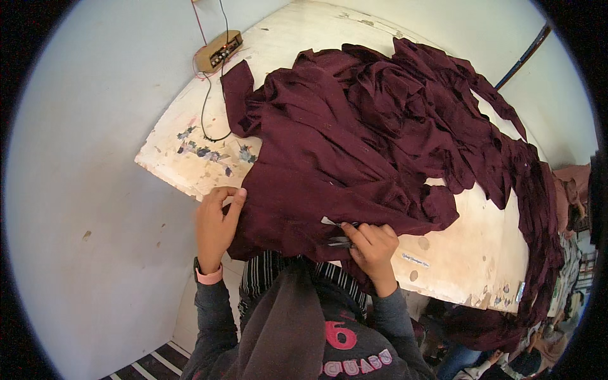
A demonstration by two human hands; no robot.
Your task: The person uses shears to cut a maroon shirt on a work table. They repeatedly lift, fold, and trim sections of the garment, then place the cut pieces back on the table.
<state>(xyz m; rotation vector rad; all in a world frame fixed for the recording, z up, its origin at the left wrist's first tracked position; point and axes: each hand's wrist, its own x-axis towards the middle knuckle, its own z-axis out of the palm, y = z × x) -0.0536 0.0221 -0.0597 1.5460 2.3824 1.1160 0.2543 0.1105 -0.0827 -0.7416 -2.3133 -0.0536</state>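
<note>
A large spread of crumpled maroon cloth (pixel 329 152) covers much of the pale table (pixel 475 266), with a flap hanging over the near edge. My left hand (pixel 217 225) grips the cloth's left edge near the table front, thumb on top and fingers curled. My right hand (pixel 373 250) is closed round small metal snips (pixel 337 242), whose silver blades lie over the cloth near its lower edge. The fingertips under the cloth's edge and part of the snips are hidden.
A tan electronic box (pixel 218 50) with knobs and loose cables sits at the back left. White walls (pixel 95 158) bound the table. More maroon cloth (pixel 538 234) drapes down the right side. At the lower right, parts of other people (pixel 462 361) and piled fabrics show.
</note>
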